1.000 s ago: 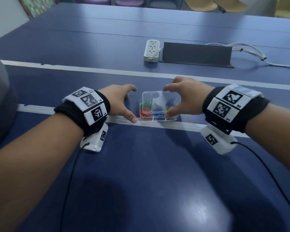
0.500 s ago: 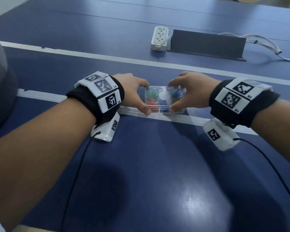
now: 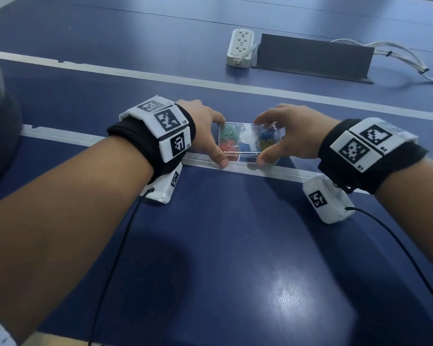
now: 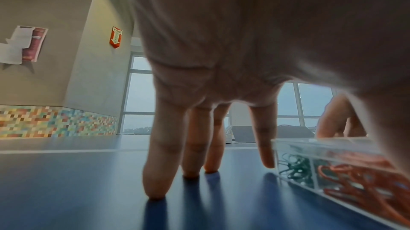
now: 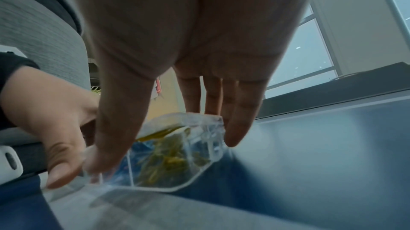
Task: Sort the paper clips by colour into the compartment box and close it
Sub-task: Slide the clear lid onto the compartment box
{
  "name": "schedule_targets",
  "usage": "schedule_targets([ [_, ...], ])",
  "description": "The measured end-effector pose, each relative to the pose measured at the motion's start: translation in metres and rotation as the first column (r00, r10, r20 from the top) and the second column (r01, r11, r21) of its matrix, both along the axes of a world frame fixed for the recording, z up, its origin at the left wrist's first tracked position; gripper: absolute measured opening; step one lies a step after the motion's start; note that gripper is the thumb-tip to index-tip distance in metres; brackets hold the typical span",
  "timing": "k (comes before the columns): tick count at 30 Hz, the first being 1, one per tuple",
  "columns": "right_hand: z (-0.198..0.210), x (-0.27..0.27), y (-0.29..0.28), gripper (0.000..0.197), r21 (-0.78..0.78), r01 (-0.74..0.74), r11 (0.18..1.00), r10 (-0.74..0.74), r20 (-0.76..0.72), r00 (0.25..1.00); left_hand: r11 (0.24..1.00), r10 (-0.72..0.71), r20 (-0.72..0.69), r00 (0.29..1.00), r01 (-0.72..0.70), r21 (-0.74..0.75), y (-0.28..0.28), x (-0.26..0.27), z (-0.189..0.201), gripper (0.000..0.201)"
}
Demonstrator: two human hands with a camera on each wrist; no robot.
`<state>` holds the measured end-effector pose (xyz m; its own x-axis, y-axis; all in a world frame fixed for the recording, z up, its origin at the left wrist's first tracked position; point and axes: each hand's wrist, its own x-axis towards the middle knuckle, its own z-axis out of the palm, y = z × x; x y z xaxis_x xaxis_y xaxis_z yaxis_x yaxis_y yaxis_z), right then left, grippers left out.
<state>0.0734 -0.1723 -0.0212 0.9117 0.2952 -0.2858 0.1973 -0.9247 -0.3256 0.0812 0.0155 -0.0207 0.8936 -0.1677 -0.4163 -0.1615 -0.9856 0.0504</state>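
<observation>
The clear compartment box (image 3: 251, 143) sits on the blue bench (image 3: 235, 245), its near edge on a pale strip (image 3: 280, 172) that crosses the bench top. Its lid lies flat over the compartments. Through the plastic, green paper clips (image 3: 229, 132) fill the far-left compartment of the box, red paper clips (image 3: 227, 148) the near-left one, blue paper clips (image 3: 266, 136) the far-right one and yellow paper clips (image 3: 265, 145) the near-right one.

The left hand (image 3: 205, 131) is at the left end of the box: its thumb presses the near-left corner, its index finger touches the far-left corner, and in the left wrist view the other three fingers (image 4: 159, 172) stand straight with their tips on the bench beside the box. The right hand (image 3: 295, 133) clamps the right end of the box, thumb against the near edge and curled fingers over the far edge of the lid.

Beyond the box, well apart from it, lie a white power strip (image 3: 240, 47) and a dark grey cable cover (image 3: 313, 57).
</observation>
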Motion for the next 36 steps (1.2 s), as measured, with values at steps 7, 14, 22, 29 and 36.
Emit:
schedule_targets([
  [7, 0.007, 0.007, -0.001, 0.075, -0.023, -0.030, 0.999, 0.030, -0.026, 0.999, 1.000, 0.000, -0.022, 1.000, 0.000, 0.006, -0.003, 0.004, 0.005, 0.090],
  [14, 0.007, 0.005, -0.008, 0.077, -0.017, -0.057, 0.998, 0.057, -0.010, 0.998, 0.999, 0.002, -0.029, 1.000, -0.001, 0.032, -0.004, 0.004, 0.003, 0.096],
  [22, 0.001, -0.005, -0.005, 0.092, -0.091, -0.082, 0.993, 0.082, -0.004, 0.997, 0.999, 0.001, -0.013, 1.000, -0.001, 0.043, -0.006, 0.002, 0.001, 0.096],
  [29, 0.001, -0.005, -0.011, 0.079, -0.033, -0.076, 0.997, 0.075, -0.009, 0.997, 0.999, 0.004, -0.005, 1.000, -0.004, 0.037, -0.005, 0.002, 0.000, 0.097],
  [36, -0.002, -0.006, -0.010, 0.078, -0.043, -0.099, 0.994, 0.101, 0.046, 0.994, 0.999, 0.006, -0.010, 1.000, -0.005, 0.041, -0.006, 0.003, 0.000, 0.099],
])
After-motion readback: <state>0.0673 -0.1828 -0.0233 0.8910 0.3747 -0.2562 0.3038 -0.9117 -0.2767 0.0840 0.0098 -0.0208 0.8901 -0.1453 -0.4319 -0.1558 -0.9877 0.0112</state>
